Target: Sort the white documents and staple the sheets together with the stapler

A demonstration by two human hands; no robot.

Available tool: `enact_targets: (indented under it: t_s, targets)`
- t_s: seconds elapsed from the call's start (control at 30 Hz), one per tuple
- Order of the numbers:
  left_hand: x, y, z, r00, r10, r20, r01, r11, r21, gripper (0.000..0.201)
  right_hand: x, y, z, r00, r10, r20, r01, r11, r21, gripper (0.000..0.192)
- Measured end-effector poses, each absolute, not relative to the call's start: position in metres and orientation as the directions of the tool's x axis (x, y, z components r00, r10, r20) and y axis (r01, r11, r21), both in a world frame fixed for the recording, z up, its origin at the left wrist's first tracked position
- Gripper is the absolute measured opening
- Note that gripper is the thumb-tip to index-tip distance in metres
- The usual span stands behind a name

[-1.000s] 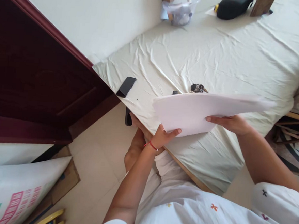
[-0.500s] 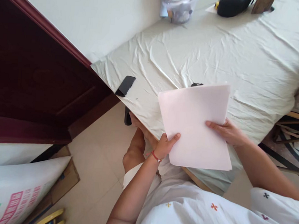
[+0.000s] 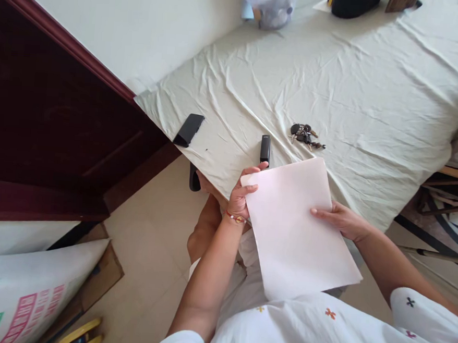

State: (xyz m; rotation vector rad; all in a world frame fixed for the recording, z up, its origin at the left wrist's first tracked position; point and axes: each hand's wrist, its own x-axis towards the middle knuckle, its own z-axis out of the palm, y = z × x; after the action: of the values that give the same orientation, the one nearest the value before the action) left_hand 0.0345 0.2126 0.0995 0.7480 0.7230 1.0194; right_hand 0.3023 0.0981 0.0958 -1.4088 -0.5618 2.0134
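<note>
A stack of white paper (image 3: pixel 295 228) is held over my lap, its lower edge near my shirt. My left hand (image 3: pixel 245 193) grips its upper left corner, thumb on top and the fingers mostly beneath, with fingertips showing past the edge. At the right edge, my right hand (image 3: pixel 339 218) pinches the sheets, thumb on top and fingers hidden underneath. Just beyond the paper's top edge, a small black stapler-like object (image 3: pixel 265 149) lies on the cloth, close to my left fingertips. A bunch of keys (image 3: pixel 306 135) rests to its right.
A pale wrinkled cloth (image 3: pixel 368 87) covers the table. A black phone-like object (image 3: pixel 189 130) lies at its left edge. Farther back are a clear plastic tub (image 3: pixel 275 10) and a black case (image 3: pixel 354 5). A dark red door (image 3: pixel 61 102) and a white printed sack (image 3: pixel 28 288) are at left.
The paper has come down toward my body, uncovering the keys and the small black object. My left hand has moved up from the lower left edge to the upper left corner.
</note>
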Motion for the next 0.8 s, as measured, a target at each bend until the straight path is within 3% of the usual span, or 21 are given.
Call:
enact_targets:
  t_s: [0.13,0.3,0.43,0.63,0.8]
  targets:
    - [0.039,0.208,0.090,0.354,0.910,-0.216,-0.485,0.376,0.790,0.042,0.299,0.098,0.095,-0.114,0.692,-0.713,-0.248,-0.715,-0.654,0.038]
    - [0.041,0.211,0.089,0.301,0.922,-0.245,-0.553,0.378,0.743,0.049,0.292,0.097,0.095,-0.061,0.676,-0.734,-0.301,-0.713,-0.633,0.038]
    - [0.043,0.213,0.086,0.237,0.907,-0.348,-0.523,0.421,0.741,0.062,0.293,0.098,0.093,0.001,0.700,-0.714,-0.351,-0.669,-0.656,0.045]
    - [0.047,0.205,0.074,0.097,0.914,-0.394,-0.498,0.387,0.776,0.057,0.296,0.097,0.085,-0.017,0.735,-0.678,-0.271,-0.656,-0.705,0.052]
    - [0.045,0.208,0.068,0.083,0.900,-0.428,-0.466,0.414,0.782,0.049,0.295,0.094,0.084,-0.037,0.738,-0.674,-0.221,-0.664,-0.715,0.057]
